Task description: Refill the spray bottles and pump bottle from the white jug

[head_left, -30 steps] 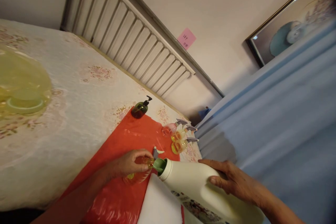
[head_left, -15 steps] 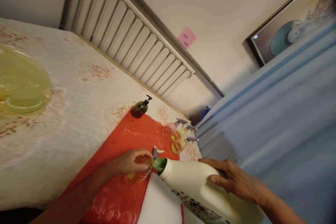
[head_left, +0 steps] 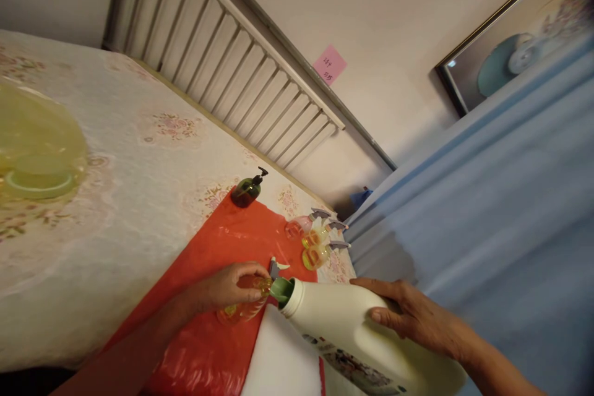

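Note:
My left hand (head_left: 227,288) grips a small clear orange bottle (head_left: 241,308) that stands on a red plastic sheet (head_left: 218,247). My right hand (head_left: 411,315) holds a big white jug (head_left: 352,337) tipped over to the left. The jug's green spout (head_left: 281,289) sits right at the small bottle's open neck. A loose spray head (head_left: 275,268) lies just behind the spout.
Three small spray bottles (head_left: 315,236) stand at the red sheet's far corner, and a dark green pump bottle (head_left: 247,190) at its back edge. A yellow-green basin (head_left: 37,154) sits at left on the floral cloth. A radiator (head_left: 223,68) lines the wall; blue fabric (head_left: 487,210) hangs at right.

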### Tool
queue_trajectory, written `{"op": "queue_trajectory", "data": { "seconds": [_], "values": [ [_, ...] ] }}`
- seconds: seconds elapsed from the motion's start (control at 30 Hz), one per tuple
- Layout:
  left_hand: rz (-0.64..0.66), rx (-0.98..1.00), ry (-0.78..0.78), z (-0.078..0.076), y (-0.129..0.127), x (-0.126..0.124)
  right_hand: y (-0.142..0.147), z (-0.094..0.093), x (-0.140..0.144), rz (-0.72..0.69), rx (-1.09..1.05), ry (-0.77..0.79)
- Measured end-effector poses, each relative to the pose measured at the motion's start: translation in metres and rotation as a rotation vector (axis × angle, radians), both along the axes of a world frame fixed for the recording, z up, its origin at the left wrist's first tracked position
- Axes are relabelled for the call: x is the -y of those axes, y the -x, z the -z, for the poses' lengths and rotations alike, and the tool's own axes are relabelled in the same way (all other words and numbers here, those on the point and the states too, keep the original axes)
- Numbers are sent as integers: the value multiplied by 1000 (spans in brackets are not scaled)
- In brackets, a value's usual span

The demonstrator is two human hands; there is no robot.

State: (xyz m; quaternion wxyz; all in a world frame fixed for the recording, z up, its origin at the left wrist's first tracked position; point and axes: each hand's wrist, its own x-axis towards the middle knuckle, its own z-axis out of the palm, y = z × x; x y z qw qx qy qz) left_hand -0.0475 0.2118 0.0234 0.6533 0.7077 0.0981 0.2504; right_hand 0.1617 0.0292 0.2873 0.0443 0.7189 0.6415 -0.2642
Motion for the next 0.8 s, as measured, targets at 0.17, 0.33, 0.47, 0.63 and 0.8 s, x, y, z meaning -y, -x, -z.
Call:
{"op": "queue_trajectory", "data": {
  "seconds": [0.17, 0.33, 0.47, 0.63, 0.8],
  "values": [
    [7, -8, 6, -2, 1, 0, -1, -1, 0, -10, 5, 0],
    [-11, -17, -8, -5, 3, 1, -2, 1, 0, -18, -24, -2],
    [-13, -18, 1, -7, 3, 2, -2, 1, 0, -18, -8, -5],
    [-9, -8, 2, -7, 3, 2, 1, -1, -1, -16, -20, -7],
    [-6, -2, 0, -5, 2, 1, 2, -1, -1, -22, -30, -10]
  ]
}}
